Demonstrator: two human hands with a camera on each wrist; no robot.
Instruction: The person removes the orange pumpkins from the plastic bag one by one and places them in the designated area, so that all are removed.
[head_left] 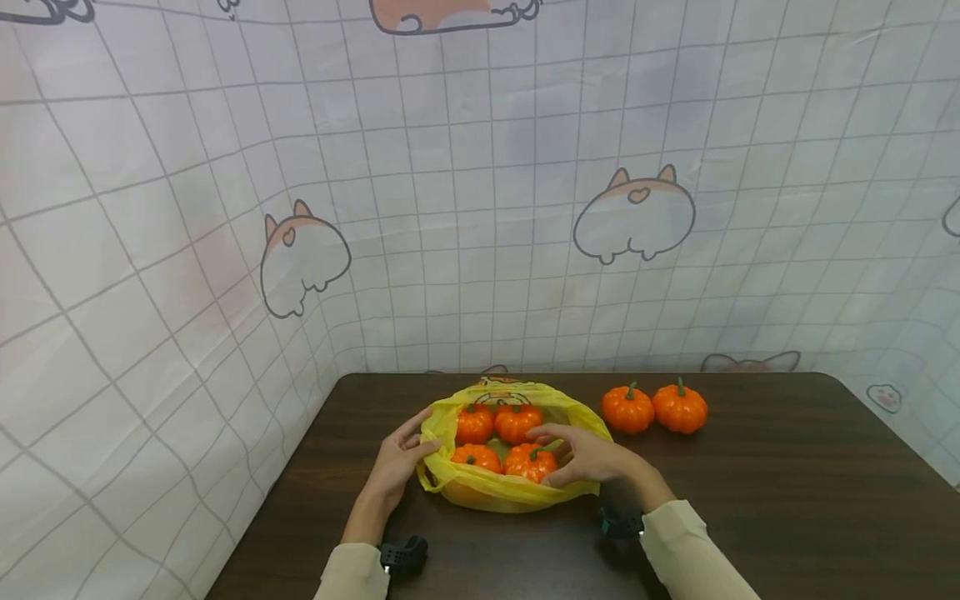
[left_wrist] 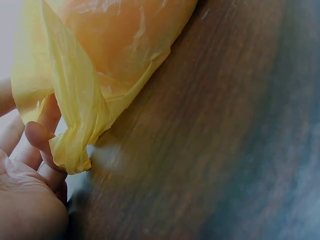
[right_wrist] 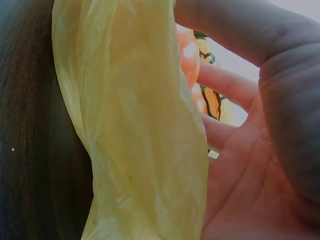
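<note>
A yellow plastic bag (head_left: 495, 497) lies with its mouth spread, holding several orange pumpkins. My left hand (head_left: 397, 458) holds the bag's left rim, and in the left wrist view the fingers (left_wrist: 37, 135) are at a gathered yellow handle (left_wrist: 75, 120). Over the bag's right side, my right hand (head_left: 588, 457) reaches in, thumb and fingers spread about the front right pumpkin (head_left: 527, 461). Its palm stands apart from that pumpkin. In the right wrist view the bag's wall (right_wrist: 140, 125) hides most of the pumpkin and some fingertips, so contact is unclear.
Two more orange pumpkins, one (head_left: 627, 408) beside the other (head_left: 681, 407), stand on the dark wooden table (head_left: 787, 483) to the bag's right. A white gridded cloth (head_left: 480, 208) with cartoon animals hangs behind and at the sides. Dark bands (head_left: 405, 553) sit at both wrists.
</note>
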